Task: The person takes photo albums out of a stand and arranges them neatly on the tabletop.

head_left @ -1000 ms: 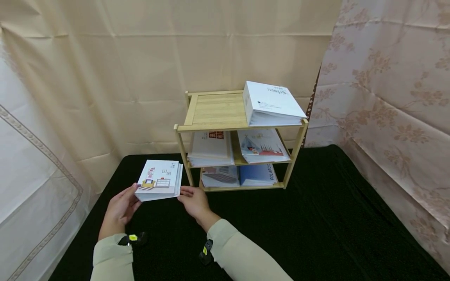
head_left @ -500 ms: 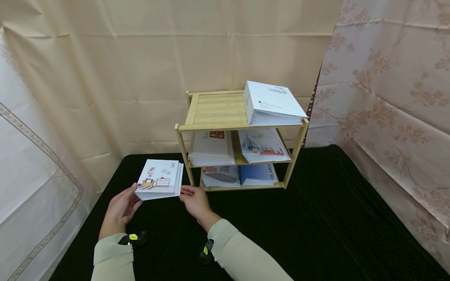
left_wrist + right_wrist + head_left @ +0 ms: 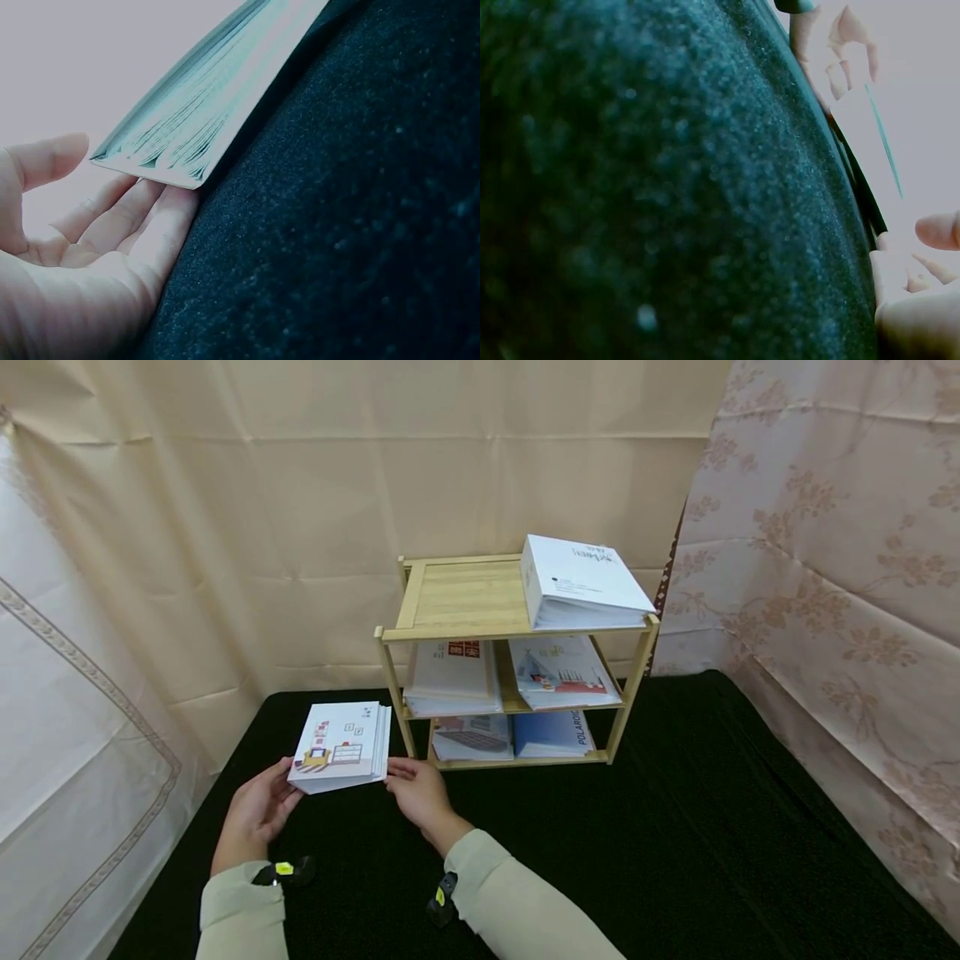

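Observation:
A white photo album (image 3: 341, 739) with a cartoon room printed on its cover lies tilted, close over the dark cloth at the left. My left hand (image 3: 258, 806) is at its lower left corner. In the left wrist view, the fingers (image 3: 142, 217) reach the album's edge from below while the thumb stands apart, and the leaves of the album (image 3: 187, 105) show end-on. At the lower right corner is my right hand (image 3: 423, 797), fingertips right at the edge. Glare in the right wrist view washes out most of the album near the right thumb (image 3: 937, 229).
A wooden shelf rack (image 3: 457, 597) stands behind, to the right. On its top lies a thick white album (image 3: 588, 581). Several more albums fill the lower tiers, among them a blue one (image 3: 551, 735). Curtains (image 3: 300, 527) enclose the dark cloth (image 3: 675, 843).
The near edge of the album has dipped slightly since half a second ago. Both hands have stayed almost in place at its corners.

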Demonstrator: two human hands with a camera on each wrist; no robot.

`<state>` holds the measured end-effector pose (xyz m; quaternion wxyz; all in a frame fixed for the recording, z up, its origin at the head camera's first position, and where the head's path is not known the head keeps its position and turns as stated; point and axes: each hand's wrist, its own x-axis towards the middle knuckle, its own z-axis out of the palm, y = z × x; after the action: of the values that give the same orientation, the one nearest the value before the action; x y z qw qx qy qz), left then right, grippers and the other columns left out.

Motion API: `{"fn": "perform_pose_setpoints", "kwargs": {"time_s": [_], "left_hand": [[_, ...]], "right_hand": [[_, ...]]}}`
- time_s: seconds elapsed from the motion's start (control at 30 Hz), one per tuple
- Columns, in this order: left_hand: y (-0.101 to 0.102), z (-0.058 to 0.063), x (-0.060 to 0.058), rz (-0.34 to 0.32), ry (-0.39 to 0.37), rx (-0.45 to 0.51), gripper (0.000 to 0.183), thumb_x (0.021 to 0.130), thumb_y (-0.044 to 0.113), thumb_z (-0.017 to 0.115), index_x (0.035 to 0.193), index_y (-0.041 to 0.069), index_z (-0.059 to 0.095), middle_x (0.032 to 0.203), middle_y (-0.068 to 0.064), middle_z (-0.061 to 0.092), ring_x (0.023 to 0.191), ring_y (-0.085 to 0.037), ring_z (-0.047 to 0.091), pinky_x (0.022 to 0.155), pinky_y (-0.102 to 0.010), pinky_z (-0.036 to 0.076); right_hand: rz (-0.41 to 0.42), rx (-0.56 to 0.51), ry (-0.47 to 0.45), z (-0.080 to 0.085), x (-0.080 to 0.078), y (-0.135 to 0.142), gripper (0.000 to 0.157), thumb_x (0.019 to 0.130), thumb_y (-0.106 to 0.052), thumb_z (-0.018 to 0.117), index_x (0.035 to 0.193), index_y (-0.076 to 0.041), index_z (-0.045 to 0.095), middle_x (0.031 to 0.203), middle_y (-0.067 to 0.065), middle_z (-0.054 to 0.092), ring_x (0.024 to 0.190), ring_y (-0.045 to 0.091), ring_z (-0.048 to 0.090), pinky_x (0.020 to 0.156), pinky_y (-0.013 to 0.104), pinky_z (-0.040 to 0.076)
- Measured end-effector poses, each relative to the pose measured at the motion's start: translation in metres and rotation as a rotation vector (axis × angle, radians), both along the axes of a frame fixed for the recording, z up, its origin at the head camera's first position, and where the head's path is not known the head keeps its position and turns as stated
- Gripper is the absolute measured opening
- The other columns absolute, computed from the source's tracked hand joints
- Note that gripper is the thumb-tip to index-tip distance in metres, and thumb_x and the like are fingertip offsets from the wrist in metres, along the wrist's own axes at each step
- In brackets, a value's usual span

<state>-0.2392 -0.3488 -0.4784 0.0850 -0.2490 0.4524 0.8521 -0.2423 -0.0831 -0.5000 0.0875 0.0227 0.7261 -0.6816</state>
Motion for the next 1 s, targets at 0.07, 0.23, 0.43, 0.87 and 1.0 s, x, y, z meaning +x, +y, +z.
{"fn": "perform_pose_setpoints", "kwargs": {"time_s": [0.07,0.23,0.43,0.87,1.0], "left_hand": [[-0.0007,-0.001,0.0005,0.005,-0.005,0.03,0.027,0.104,0.026,0.064,0.13,0.024,0.066,0.104,0.004,0.078,0.103,-0.012,0.073,0.099,-0.028,0.058],[-0.0022,-0.0026,0.0021,-0.007,0.008,0.079,0.029,0.108,0.026,0.057,0.135,0.021,0.066,0.106,0.0,0.078,0.105,-0.014,0.074,0.102,-0.029,0.057],[-0.0035,-0.0027,0.0019,-0.015,0.038,0.107,0.026,0.108,0.025,0.055,0.128,0.019,0.071,0.107,0.0,0.078,0.106,-0.014,0.073,0.105,-0.029,0.055],[-0.0046,-0.0011,0.0027,-0.018,0.04,0.151,0.035,0.11,0.026,0.052,0.143,0.019,0.059,0.109,-0.001,0.078,0.109,-0.014,0.072,0.12,-0.03,0.038],[-0.0041,-0.0013,0.0027,-0.01,0.037,0.157,0.036,0.109,0.026,0.053,0.144,0.019,0.058,0.11,-0.001,0.078,0.112,-0.014,0.071,0.121,-0.031,0.036]], "right_hand": [[0.0,0.012,-0.005,-0.0004,0.0006,0.0004,0.036,0.092,-0.009,0.071,0.127,-0.015,0.071,0.118,0.001,0.073,0.105,0.013,0.07,0.093,0.033,0.06],[0.005,0.029,0.025,-0.0022,0.0022,0.0004,0.035,0.092,-0.008,0.071,0.127,-0.011,0.071,0.12,0.004,0.073,0.104,0.014,0.071,0.091,0.032,0.061],[0.014,0.029,0.049,-0.0019,0.0024,0.0001,0.034,0.093,-0.008,0.071,0.127,-0.01,0.071,0.119,0.005,0.074,0.1,0.013,0.071,0.089,0.03,0.061],[0.01,0.052,0.027,-0.0011,0.0017,-0.0007,0.032,0.094,-0.012,0.071,0.126,-0.013,0.071,0.116,0.002,0.074,0.096,0.011,0.071,0.089,0.033,0.06],[0.006,0.057,0.017,-0.0017,0.0013,-0.0018,0.032,0.094,-0.013,0.071,0.125,-0.015,0.071,0.116,0.0,0.074,0.097,0.011,0.07,0.089,0.034,0.06]]}}
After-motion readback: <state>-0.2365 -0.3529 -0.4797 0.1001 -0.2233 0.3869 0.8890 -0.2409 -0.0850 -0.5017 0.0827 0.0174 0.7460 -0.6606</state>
